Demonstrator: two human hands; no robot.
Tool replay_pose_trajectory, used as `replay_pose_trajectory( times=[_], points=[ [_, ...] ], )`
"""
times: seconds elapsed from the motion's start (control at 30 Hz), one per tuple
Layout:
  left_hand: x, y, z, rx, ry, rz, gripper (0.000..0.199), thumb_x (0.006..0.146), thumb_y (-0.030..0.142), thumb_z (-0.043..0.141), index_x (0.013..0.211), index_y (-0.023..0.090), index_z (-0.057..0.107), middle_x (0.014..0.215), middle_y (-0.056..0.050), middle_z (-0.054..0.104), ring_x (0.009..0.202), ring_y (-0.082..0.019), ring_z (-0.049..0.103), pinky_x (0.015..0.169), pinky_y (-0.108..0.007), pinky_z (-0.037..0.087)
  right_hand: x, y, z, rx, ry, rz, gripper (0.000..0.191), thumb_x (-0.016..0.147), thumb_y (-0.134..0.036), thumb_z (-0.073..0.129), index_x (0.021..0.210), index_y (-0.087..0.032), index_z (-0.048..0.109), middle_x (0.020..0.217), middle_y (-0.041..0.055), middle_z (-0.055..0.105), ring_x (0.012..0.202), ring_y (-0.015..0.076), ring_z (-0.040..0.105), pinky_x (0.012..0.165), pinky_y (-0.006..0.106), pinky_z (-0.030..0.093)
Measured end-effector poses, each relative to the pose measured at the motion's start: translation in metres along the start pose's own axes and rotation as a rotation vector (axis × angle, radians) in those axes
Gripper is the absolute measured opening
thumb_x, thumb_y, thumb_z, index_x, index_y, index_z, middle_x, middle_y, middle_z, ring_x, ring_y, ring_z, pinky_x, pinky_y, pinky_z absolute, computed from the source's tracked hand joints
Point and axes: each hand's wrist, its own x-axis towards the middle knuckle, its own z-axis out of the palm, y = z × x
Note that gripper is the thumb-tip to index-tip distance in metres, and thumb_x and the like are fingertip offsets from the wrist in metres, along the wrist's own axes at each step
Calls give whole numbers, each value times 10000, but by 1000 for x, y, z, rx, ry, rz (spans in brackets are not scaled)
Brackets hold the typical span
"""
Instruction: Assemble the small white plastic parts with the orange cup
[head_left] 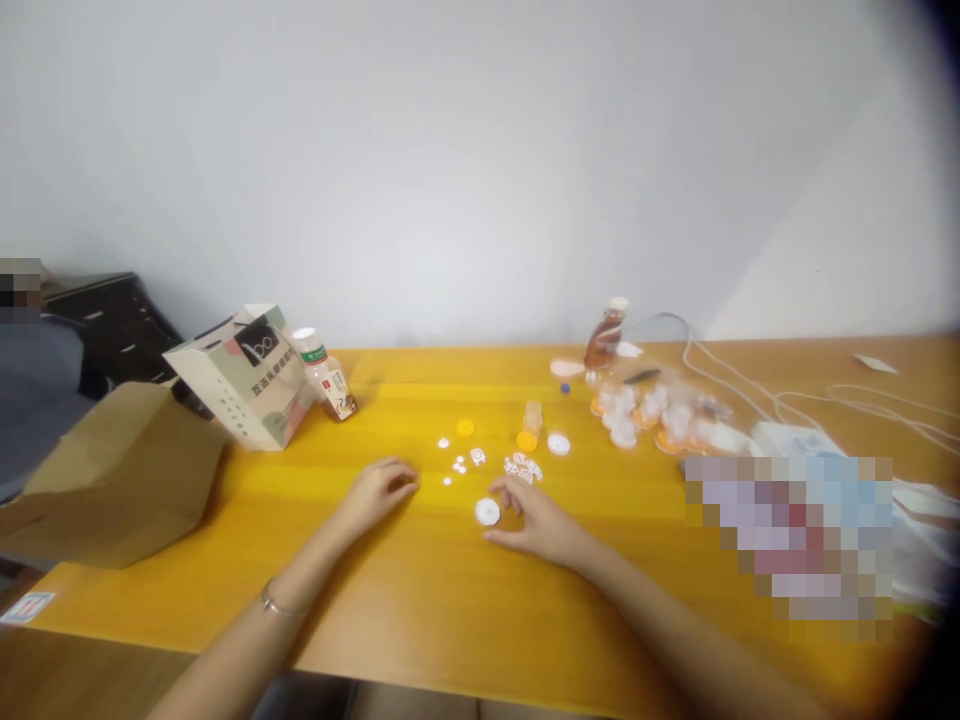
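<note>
A round white disc [487, 512] lies on the table between the fingers and thumb of my right hand [534, 517], which are apart around it; whether they touch it I cannot tell. To the left, my left hand [379, 492] rests low over the table with fingers curled and the tips near the thumb; anything between them is too small to see. Ahead of both hands are several small white pieces [460, 465], a white gear-like piece [478, 456] and a cluster of white pieces with dark spots [523, 467]. A yellow disc [465, 428] and another white disc [559, 443] lie farther back.
A clear container with a yellow end [527, 440] lies behind the pieces. Left stand a paper bag [259, 385], a white-capped bottle [326, 375] and a cardboard box [120, 470]. Right are a brown bottle [604, 340], clear-and-orange parts [622, 425] and white cables [727, 375].
</note>
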Motion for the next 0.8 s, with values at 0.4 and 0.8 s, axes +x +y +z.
replay_pose_trajectory(
  times=[0.4, 0.8],
  points=[
    [2, -3, 15, 402, 46, 155, 223, 829, 243, 397, 784, 193, 609, 766, -58, 603, 755, -163, 541, 723, -291, 382, 4, 1, 12, -73, 51, 8, 145, 743, -305, 519, 855, -217, 546, 780, 18, 531, 743, 157, 492, 683, 269, 383],
    [27, 62, 60, -91, 7, 254, 96, 756, 249, 521, 784, 188, 590, 791, -19, 631, 739, -127, 570, 729, -248, 403, 4, 3, 11, -69, 39, -34, 177, 747, -314, 519, 893, -229, 569, 743, 16, 514, 720, 156, 493, 666, 267, 396]
  ],
)
